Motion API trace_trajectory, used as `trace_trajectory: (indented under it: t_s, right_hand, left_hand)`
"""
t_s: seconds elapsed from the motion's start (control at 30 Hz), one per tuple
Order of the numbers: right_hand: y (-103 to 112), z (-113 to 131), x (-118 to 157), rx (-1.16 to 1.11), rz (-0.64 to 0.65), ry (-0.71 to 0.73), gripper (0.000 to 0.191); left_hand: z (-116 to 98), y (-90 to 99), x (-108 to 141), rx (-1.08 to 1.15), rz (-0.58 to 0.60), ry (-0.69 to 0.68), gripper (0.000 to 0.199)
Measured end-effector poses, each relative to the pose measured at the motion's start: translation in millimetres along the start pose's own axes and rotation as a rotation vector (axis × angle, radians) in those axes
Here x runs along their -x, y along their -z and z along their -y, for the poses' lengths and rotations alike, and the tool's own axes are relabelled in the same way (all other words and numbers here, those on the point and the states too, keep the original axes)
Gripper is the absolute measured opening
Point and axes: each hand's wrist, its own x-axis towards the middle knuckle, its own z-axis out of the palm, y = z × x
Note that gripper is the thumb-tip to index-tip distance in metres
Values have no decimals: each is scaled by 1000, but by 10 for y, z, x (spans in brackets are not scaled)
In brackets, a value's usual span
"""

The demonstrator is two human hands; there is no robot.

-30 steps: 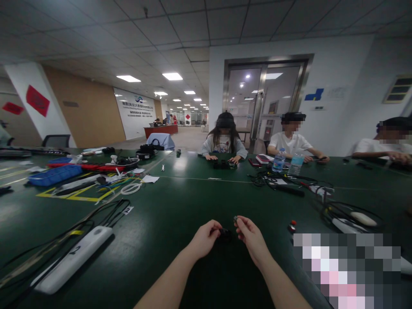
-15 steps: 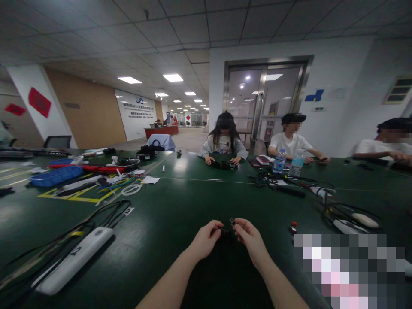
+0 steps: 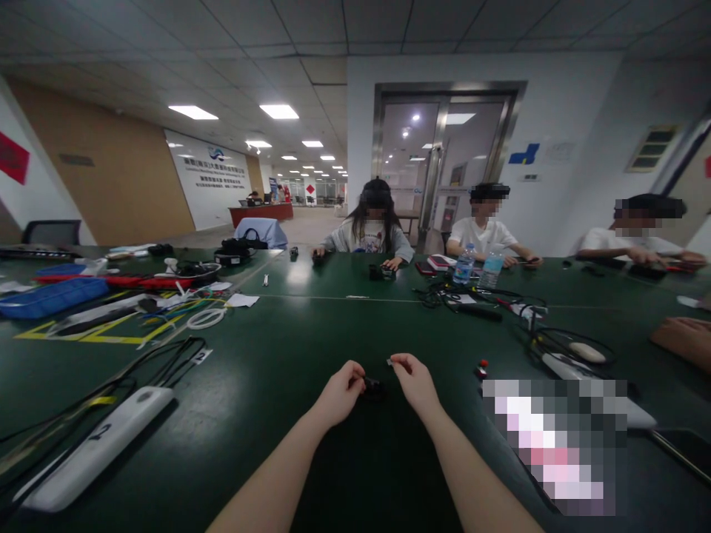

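My left hand [image 3: 340, 394] is closed in a pinch at a small black object [image 3: 374, 385], low over the dark green table [image 3: 249, 414]. The exact kind of the black object cannot be made out. Between the fingertips of my right hand [image 3: 415, 385] is a tiny pale, metallic-looking piece [image 3: 390, 363], a little above and to the right of the black object. The two hands are apart, with a short gap between them.
Left lies a white power strip [image 3: 100, 448] with black cables; beyond it, a blue tray [image 3: 55, 297]. At right are a small red-topped item [image 3: 482, 368], a pixelated patch, a white mouse [image 3: 587, 352], cables and water bottles [image 3: 464, 265]. Several people sit around the table.
The view has turned right, so things sit further left. The pale piece in my right hand shows a lighter side. The person opposite has moved one hand outward.
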Motion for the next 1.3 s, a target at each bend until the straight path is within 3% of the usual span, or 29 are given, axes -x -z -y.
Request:
trace_trajectory:
  t_s: [0.33, 0.5, 0.73, 0.83, 0.93, 1.1, 1.3]
  right_hand:
    - [-39, 42, -129, 287, 34, -45, 43]
    - [-114, 115, -175, 293, 51, -137, 21]
    - [33, 193, -78, -76, 58, -185, 26]
    - [115, 262, 28, -791, 122, -314, 18]
    - [172, 283, 127, -1096, 199, -384, 18]
    - [240, 258, 241, -1201, 323, -299, 30]
    - [276, 317, 296, -1165, 351, -223, 32]
  left_hand:
    - [7, -9, -28, -27, -28, 4, 18]
    - [-47, -1, 8, -45, -40, 9, 20]
    - [-10, -1, -2, -20, -32, -21, 21]
    - [25, -13, -17, -27, -42, -51, 20]
    - [34, -17, -19, -35, -34, -38, 22]
    - [24, -21, -21, -49, -49, -36, 20]
    - [38, -37, -33, -51, -58, -47, 20]
